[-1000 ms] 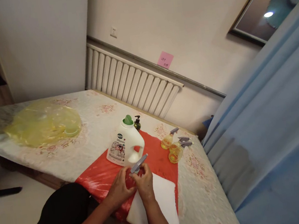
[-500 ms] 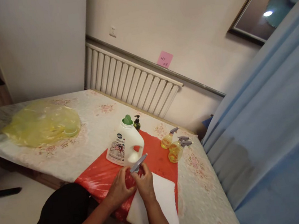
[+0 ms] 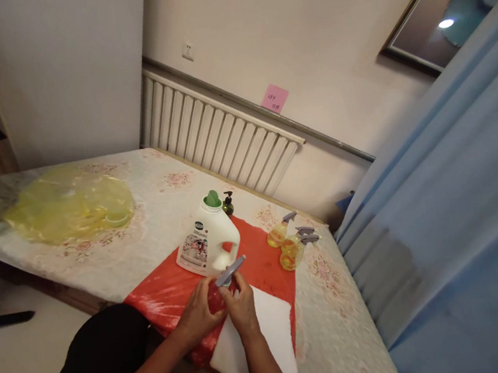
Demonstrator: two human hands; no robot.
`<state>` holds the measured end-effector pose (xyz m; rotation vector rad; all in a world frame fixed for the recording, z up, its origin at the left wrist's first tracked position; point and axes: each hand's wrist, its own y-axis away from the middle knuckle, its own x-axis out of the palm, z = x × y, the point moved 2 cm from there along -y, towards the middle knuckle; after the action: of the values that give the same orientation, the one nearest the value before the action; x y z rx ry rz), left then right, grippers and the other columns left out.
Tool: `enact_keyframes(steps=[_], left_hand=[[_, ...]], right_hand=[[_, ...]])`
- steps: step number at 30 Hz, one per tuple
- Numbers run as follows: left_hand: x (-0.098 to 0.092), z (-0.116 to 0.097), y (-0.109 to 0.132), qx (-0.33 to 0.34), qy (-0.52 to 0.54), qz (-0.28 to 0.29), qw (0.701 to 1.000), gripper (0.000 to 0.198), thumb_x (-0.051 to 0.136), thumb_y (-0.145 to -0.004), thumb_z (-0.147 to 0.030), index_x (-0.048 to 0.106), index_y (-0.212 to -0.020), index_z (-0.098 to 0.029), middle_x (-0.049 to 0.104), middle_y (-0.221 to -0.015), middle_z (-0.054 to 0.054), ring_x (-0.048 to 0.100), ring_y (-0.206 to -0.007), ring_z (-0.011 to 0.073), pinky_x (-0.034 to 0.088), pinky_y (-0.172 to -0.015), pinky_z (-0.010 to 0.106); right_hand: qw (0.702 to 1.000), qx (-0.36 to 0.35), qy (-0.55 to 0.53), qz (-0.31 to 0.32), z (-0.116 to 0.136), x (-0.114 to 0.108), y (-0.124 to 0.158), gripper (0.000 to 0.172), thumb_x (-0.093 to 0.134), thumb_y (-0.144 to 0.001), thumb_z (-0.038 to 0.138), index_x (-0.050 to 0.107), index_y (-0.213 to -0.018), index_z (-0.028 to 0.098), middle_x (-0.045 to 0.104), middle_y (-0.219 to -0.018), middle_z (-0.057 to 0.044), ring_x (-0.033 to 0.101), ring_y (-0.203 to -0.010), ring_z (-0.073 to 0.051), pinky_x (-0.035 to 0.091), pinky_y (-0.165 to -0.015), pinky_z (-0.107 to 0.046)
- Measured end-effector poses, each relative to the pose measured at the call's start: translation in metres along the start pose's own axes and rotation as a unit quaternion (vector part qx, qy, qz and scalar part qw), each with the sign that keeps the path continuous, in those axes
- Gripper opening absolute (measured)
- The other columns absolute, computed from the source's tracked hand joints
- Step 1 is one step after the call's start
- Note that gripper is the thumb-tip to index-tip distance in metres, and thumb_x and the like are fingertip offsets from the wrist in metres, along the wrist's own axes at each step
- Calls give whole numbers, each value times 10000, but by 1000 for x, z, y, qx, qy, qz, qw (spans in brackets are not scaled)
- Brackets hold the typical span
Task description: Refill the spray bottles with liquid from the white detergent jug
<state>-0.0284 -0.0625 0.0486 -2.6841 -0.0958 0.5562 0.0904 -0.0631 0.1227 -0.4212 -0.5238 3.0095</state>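
My left hand [image 3: 201, 313] is wrapped round the body of a small clear spray bottle [image 3: 215, 298], through which red shows. The fingers of my right hand [image 3: 242, 309] close on its neck, just below the grey trigger head [image 3: 231, 271]. Most of the bottle is hidden by my hands. Right behind it stands a large white detergent jug [image 3: 210, 239] with a handle and a green spout in its mouth. Under my hands lie a red plastic sheet [image 3: 258, 258] and a white foam-like slab [image 3: 271, 329].
Several spray bottles [image 3: 291, 253] with yellow liquid and grey heads stand to the right. A dark pump bottle [image 3: 228, 204] is behind the jug. At left lies a yellow plastic bag [image 3: 65, 206] with a pale green cap [image 3: 117, 219]. A blue curtain [image 3: 435, 188] hangs along the right edge.
Almost nothing differs. Both hands stay on the spray bottle, with only a very slight shift of the fingers and trigger head.
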Motion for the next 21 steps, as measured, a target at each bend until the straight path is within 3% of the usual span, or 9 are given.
enact_keyframes(steps=[3,8,15,21], left_hand=[[0,0,0,1,2,-9,1000,640,691,-682,-217,430,-1266,-197,562,-1263,128,547,-1213,287,440,-1051,481],[-1,0,0,-8,5,-10,1000,647,696,-669,-225,445,-1265,-196,579,-1252,127,552,-1208,300,443,-1041,503],[-1,-2,-1,4,-4,-9,1000,613,681,-689,-238,451,-1254,-178,576,-1250,139,557,-1206,296,446,-1045,482],[-2,-1,-2,-4,-3,6,1000,633,693,-689,-265,426,-1259,-190,577,-1243,143,567,-1191,307,469,-1017,489]], right_hand=[[1000,-6,19,10,-1,-3,0,207,615,-728,195,704,-914,205,705,-931,-16,625,-904,-201,472,-846,-294],[999,25,27,-37,-1,0,-1,149,652,-672,191,670,-820,198,686,-805,18,608,-753,-177,480,-746,-269],[1000,-3,22,-3,-3,-2,0,184,607,-728,176,694,-888,205,700,-879,-3,618,-855,-194,471,-807,-284],[998,12,32,-50,-4,4,2,149,614,-726,169,691,-847,211,691,-861,7,619,-828,-188,477,-778,-275]])
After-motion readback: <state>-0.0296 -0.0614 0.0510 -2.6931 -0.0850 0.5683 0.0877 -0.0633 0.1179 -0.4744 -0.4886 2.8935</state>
